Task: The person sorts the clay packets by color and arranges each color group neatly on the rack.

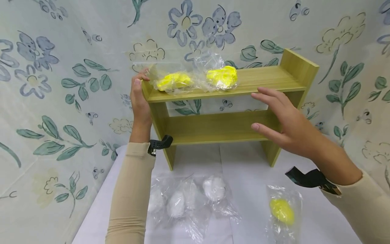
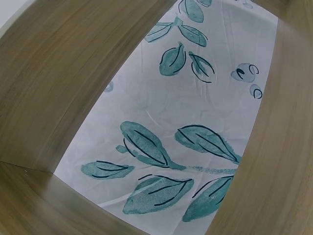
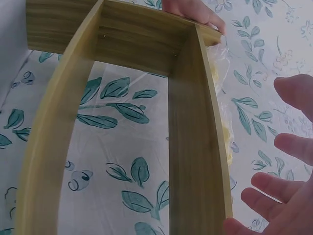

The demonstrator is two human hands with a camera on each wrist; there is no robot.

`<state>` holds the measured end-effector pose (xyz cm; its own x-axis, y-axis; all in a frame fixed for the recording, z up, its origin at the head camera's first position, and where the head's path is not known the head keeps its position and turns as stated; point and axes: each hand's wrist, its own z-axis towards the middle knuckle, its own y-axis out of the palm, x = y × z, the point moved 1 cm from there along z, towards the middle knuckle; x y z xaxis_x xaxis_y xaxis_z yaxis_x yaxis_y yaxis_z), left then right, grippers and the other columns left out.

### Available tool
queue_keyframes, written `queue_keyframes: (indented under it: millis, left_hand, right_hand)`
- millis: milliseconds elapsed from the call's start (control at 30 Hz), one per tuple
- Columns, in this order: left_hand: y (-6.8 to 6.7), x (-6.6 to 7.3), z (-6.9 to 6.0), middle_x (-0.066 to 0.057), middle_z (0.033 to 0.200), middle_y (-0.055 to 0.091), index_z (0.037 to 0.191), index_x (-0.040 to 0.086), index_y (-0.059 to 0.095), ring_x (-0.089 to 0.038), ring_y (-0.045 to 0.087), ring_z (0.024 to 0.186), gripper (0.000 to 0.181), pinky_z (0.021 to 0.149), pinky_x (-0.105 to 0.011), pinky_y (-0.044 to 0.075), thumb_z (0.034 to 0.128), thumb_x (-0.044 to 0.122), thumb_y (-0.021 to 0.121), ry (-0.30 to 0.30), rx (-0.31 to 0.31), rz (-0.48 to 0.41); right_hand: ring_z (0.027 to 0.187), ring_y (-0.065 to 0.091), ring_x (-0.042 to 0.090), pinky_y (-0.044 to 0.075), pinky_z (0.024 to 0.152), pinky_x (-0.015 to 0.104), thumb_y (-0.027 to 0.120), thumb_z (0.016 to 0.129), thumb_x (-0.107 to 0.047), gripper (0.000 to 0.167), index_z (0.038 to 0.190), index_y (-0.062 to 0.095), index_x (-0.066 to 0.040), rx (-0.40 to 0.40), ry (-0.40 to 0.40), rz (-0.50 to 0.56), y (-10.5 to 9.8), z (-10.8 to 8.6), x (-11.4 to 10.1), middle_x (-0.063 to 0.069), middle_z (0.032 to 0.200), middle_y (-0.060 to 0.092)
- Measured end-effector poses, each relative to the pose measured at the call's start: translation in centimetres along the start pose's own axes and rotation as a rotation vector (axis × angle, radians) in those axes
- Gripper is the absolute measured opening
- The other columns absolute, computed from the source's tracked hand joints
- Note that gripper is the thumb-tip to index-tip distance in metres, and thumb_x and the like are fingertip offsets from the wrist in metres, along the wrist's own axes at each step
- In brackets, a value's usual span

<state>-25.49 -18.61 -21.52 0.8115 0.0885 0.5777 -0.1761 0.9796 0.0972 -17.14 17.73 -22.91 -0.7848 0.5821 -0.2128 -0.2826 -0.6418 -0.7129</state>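
A left hand point(image 1: 141, 101) grips the left end of a wooden shelf point(image 1: 265, 78); the right hand point(image 1: 287, 127), fingers spread wide and holding nothing, hangs before its right half. Two bagged yellow lumps point(image 1: 223, 77) sit on its top board, left of the right fingers. A third lump point(image 1: 282, 210), long axis slanting, lies before the shelf, nearer the right hand.

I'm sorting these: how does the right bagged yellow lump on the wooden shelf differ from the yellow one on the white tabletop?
The rough yellow lump in clear plastic sits on the wooden shelf; the oval yellow lump in clear plastic lies on the white tabletop. The rough lump's outline is uneven, the oval lump's smooth. Both are bright yellow and bagged.
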Motion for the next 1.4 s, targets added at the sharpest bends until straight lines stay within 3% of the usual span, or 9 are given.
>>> queue_keyframes:
  millis: [167, 267, 467, 967, 1033, 1100, 1200, 1400]
  left_hand:
    - [0.0, 0.3, 0.4, -0.015, 0.138, 0.048, 0.094, 0.015, 0.049, -0.015, 0.039, 0.131, 0.024, 0.11, -0.024, 0.021, 0.0969, 0.02, 0.026, -0.004, 0.027, 0.014]
    - [-0.1, 0.5, 0.5, -0.013, 0.137, 0.05, 0.093, 0.015, 0.049, -0.015, 0.04, 0.13, 0.025, 0.11, -0.023, 0.021, 0.0971, 0.02, 0.026, -0.012, 0.038, 0.021]
    - [-0.1, 0.3, 0.3, -0.014, 0.137, 0.049, 0.094, 0.015, 0.048, -0.018, 0.04, 0.129, 0.024, 0.108, -0.024, 0.024, 0.0966, 0.022, 0.026, -0.02, 0.016, 0.014]
    - [-0.2, -0.2, -0.6, -0.017, 0.138, 0.048, 0.095, 0.011, 0.049, -0.017, 0.04, 0.131, 0.025, 0.11, -0.025, 0.022, 0.0967, 0.022, 0.027, -0.02, 0.015, 0.004]
    - [-0.3, -0.1, -0.6, -0.016, 0.138, 0.047, 0.095, 0.01, 0.049, -0.017, 0.039, 0.131, 0.025, 0.11, -0.025, 0.022, 0.0966, 0.022, 0.027, -0.02, 0.015, 0.002]
    - [-0.2, 0.0, -0.5, -0.015, 0.138, 0.048, 0.095, 0.011, 0.05, -0.017, 0.039, 0.131, 0.025, 0.11, -0.025, 0.022, 0.0968, 0.023, 0.027, -0.023, 0.019, 0.002]
    - [-0.2, 0.1, -0.4, -0.018, 0.139, 0.047, 0.094, 0.013, 0.05, -0.018, 0.039, 0.131, 0.024, 0.11, -0.026, 0.022, 0.0968, 0.022, 0.027, -0.013, 0.012, 0.0]
    - [0.1, 0.1, -0.1, -0.02, 0.14, 0.044, 0.094, 0.014, 0.05, -0.02, 0.037, 0.133, 0.024, 0.111, -0.026, 0.022, 0.0965, 0.021, 0.027, -0.002, 0.004, -0.041]
  right_hand:
    - [0.141, 0.026, 0.027, 0.025, 0.113, 0.033, 0.074, 0.08, -0.014, 0.078, 0.148, 0.035, -0.015, -0.012, 0.006, 0.015, 0.7, -2.6, 0.3, 0.005, 0.155, 0.029]
    - [0.141, 0.027, 0.027, 0.028, 0.111, 0.037, 0.076, 0.079, -0.013, 0.082, 0.149, 0.034, -0.016, -0.028, 0.05, 0.017, 1.1, -4.0, 0.3, 0.004, 0.155, 0.028]
    - [0.14, 0.027, 0.029, 0.029, 0.106, 0.06, 0.078, 0.077, -0.012, 0.085, 0.149, 0.034, -0.017, -0.042, 0.121, 0.033, 1.8, -6.7, 0.3, 0.004, 0.155, 0.028]
    - [0.141, 0.025, 0.024, 0.029, 0.098, 0.069, 0.076, 0.079, -0.011, 0.081, 0.148, 0.035, -0.02, -0.062, 0.288, 0.073, 3.8, -12.1, 0.8, 0.004, 0.155, 0.028]
    - [0.14, 0.026, 0.02, 0.03, 0.107, 0.056, 0.077, 0.08, -0.013, 0.081, 0.149, 0.034, -0.021, -0.065, 0.299, 0.057, 4.0, -12.6, 0.8, 0.003, 0.154, 0.029]
    - [0.14, 0.026, 0.015, 0.027, 0.112, 0.034, 0.077, 0.08, -0.013, 0.082, 0.149, 0.034, -0.021, -0.062, 0.302, 0.049, 4.2, -13.2, 0.9, 0.003, 0.153, 0.03]
    - [0.139, 0.025, 0.006, 0.017, 0.103, 0.008, 0.078, 0.078, -0.011, 0.084, 0.148, 0.035, -0.019, -0.051, 0.293, 0.035, 4.3, -14.1, 1.0, 0.003, 0.152, 0.032]
    - [0.137, 0.025, 0.0, 0.016, 0.101, 0.003, 0.079, 0.076, -0.008, 0.085, 0.148, 0.036, -0.018, -0.043, 0.293, 0.034, 4.6, -15.6, 1.6, 0.005, 0.149, 0.036]
